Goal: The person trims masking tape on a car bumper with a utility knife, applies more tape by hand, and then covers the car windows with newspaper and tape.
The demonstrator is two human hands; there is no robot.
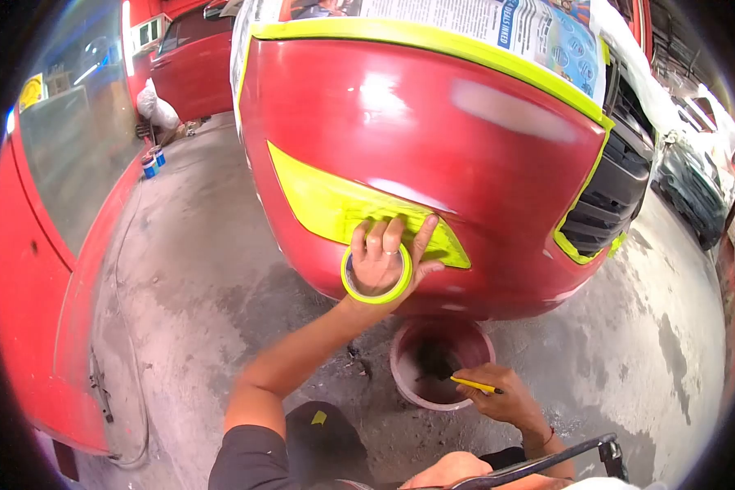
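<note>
My left hand (380, 253) lies with fingers stretched out on the masking tape (322, 200) that covers a recess in the red car bumper (506, 188). A roll of yellow-green masking tape (349, 287) hangs around this hand like a loop. In my right hand (510, 398) is a yellow cutter knife (475, 385), its tip pointing left. The knife is low, in front of the bumper, beside the rim of a pinkish bucket (400, 384). Its blade is too small and dark to make out clearly.
Newspaper (474, 24) edged with tape covers the car above the bumper. A black grille (608, 196) is at the right. Blue cans (149, 166) stand by the red-framed glass partition (73, 163). A hose or cable (131, 327) runs along the concrete floor.
</note>
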